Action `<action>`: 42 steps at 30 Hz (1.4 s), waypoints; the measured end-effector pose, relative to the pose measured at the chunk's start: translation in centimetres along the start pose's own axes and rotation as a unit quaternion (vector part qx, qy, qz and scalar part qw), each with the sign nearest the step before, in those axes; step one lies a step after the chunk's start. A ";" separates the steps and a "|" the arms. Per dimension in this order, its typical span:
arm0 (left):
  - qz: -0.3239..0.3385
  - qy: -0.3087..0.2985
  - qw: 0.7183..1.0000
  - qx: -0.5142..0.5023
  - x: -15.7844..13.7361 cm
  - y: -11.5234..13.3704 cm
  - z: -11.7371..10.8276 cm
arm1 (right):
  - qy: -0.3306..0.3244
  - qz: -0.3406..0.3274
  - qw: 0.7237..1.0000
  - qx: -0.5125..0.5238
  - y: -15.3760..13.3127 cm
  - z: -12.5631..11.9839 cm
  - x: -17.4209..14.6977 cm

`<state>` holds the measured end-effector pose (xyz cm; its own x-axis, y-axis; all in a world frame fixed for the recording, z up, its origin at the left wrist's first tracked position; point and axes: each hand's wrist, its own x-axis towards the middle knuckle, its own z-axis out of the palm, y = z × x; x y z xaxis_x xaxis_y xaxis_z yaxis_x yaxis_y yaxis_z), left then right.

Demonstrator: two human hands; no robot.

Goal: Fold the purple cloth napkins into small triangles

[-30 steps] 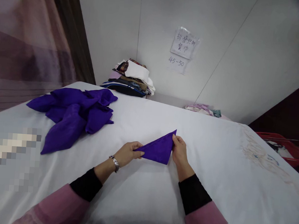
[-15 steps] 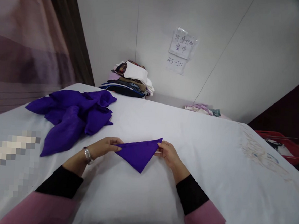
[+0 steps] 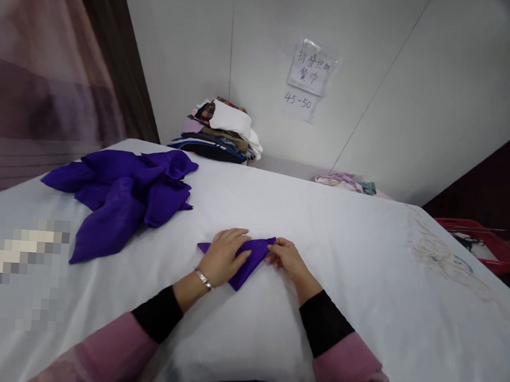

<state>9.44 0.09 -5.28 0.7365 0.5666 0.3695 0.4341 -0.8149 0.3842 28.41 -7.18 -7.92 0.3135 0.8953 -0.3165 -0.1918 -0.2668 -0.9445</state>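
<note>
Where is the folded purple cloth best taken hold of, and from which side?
Probably by its left tip, pinched from the left: that narrow point of the folded purple cloth juts out past the left hand, while the right hand pinches the opposite corner.

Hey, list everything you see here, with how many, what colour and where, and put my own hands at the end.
folded cloth: one, purple, under and between the hands
cloth heap: one, purple, table's left; pieces uncountable
tablecloth: one, white, beige pattern at right
clothes stack: one, mixed colours, by the far edge
small cloth pile: one, lilac and teal, right of the stack
notes: two, white, on the wall
basket: one, red, far right
curtain: mauve and brown, left
pixelated patch: one, contents unclear, left
bracelet: one, silver, left wrist
sleeves: two, pink over black
left hand: one, over the cloth
right hand: one, pinching its corner
</note>
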 end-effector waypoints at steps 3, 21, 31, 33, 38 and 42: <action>0.044 -0.042 0.998 0.000 0.4 2.0 2.0 | -0.003 -0.008 1.000 0.007 -0.1 -0.2 0.0; 0.021 -0.076 0.983 0.163 -0.7 4.2 5.4 | 0.006 0.025 0.998 0.049 -0.1 -0.5 0.4; 0.010 -0.106 0.975 0.198 -0.9 3.9 7.2 | 0.023 0.016 0.999 -0.035 0.2 -0.7 0.5; 0.012 -0.109 0.974 0.197 -0.9 3.9 7.2 | 0.032 0.002 0.998 -0.055 0.4 -0.8 0.6; 0.015 -0.103 0.978 0.183 -1.0 3.8 7.3 | 0.040 -0.042 0.994 -0.089 0.6 -0.9 0.6; 0.004 -0.098 0.978 0.186 -0.9 3.8 7.2 | 0.030 -0.050 0.995 -0.084 0.0 -0.8 0.2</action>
<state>14.19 -4.38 -10.24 0.8096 0.5557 0.1888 0.5600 -0.8277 0.0350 29.22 -7.31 -8.06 0.3783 0.8993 -0.2194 -0.0010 -0.2366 -0.9716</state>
